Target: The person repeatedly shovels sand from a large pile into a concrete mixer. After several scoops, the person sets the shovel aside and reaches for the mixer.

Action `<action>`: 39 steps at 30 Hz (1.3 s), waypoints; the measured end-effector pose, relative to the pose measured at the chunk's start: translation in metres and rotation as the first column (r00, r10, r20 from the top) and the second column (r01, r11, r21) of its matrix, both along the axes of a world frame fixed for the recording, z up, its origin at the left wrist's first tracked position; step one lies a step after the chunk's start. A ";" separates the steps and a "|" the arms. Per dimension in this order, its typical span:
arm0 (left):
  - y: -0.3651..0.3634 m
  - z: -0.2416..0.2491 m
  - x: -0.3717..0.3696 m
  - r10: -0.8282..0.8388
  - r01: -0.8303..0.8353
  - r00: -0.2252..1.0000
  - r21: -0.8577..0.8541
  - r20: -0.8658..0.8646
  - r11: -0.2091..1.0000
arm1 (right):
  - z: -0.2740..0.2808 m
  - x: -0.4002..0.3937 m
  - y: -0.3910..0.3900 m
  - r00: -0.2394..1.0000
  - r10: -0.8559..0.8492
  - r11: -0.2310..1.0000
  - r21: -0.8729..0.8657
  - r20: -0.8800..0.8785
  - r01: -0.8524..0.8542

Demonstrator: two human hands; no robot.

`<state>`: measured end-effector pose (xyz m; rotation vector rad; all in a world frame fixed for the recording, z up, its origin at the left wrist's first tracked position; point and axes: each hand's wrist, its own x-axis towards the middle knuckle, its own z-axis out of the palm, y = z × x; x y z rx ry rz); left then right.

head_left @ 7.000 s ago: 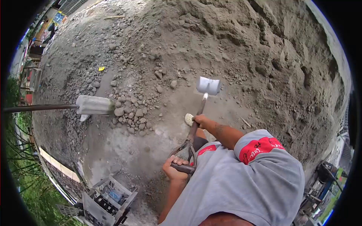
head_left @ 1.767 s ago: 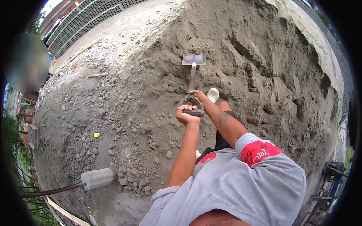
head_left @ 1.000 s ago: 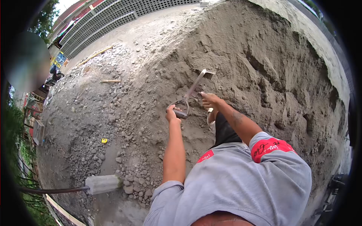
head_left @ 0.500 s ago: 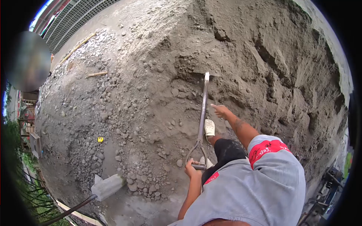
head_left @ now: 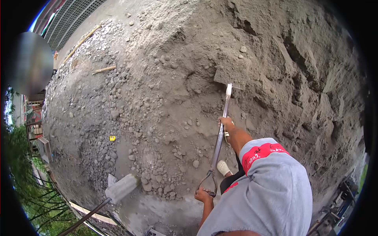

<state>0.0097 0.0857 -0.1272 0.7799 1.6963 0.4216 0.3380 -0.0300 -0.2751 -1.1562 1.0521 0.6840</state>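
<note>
A shovel with a long metal shaft (head_left: 220, 143) slants up from the person's body to the soil bank. Its blade (head_left: 230, 76) carries grey sandy soil at the foot of the bank. Around the D-shaped handle at the lower end, my left hand (head_left: 204, 194) is closed. My right hand (head_left: 226, 123) wraps round the shaft a little below the blade. A cream clog (head_left: 224, 168) shows on one foot beside the shaft, and part of another foot is behind my right forearm.
A second shovel (head_left: 122, 188), grey with soil, enters from the lower left. Stones lie scattered over the ground, with a yellow object (head_left: 112, 138) among them. Wooden sticks (head_left: 104, 70) rest at the upper left. The rough soil bank (head_left: 303, 74) rises at the right.
My right hand, earlier off the shaft with a finger extended, now grips it. The blade has shifted right and now bears soil. The feet have moved, and the view has shifted slightly.
</note>
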 end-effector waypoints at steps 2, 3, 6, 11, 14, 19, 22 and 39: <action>0.004 0.011 -0.032 -0.034 0.034 0.999 0.006 -0.012 0.999 | 0.006 -0.027 -0.001 1.000 -0.016 1.000 0.013 0.004 0.016; 0.007 0.019 -0.044 -0.047 0.047 0.999 0.004 0.000 0.999 | 0.009 -0.042 -0.002 0.999 -0.031 0.999 0.017 0.008 0.031; 0.014 0.065 -0.078 -0.158 0.175 0.966 0.067 -0.206 0.982 | 0.014 -0.095 -0.002 0.996 -0.083 0.996 0.019 0.034 0.083; 0.048 0.083 -0.169 -0.283 0.321 0.931 0.150 -0.231 0.935 | 0.063 -0.194 0.003 0.987 -0.160 0.987 -0.023 -0.034 0.159; 0.072 0.093 -0.215 -0.336 0.386 0.910 0.195 -0.244 0.902 | 0.053 -0.257 0.003 0.984 -0.175 0.984 0.013 -0.040 0.175; 0.116 0.114 -0.261 -0.469 0.543 0.835 0.299 -0.287 0.785 | 0.075 -0.352 0.003 0.882 -0.460 0.855 0.217 -0.106 0.472; 0.132 0.126 -0.270 -0.572 0.647 0.763 0.361 -0.302 0.672 | 0.071 -0.406 -0.007 0.799 -0.582 0.758 0.253 -0.155 0.601; -0.299 0.068 -0.408 -0.745 0.889 -0.392 0.014 0.539 -0.458 | 0.267 -0.993 -0.484 -0.248 -0.864 -0.288 -0.026 0.439 0.957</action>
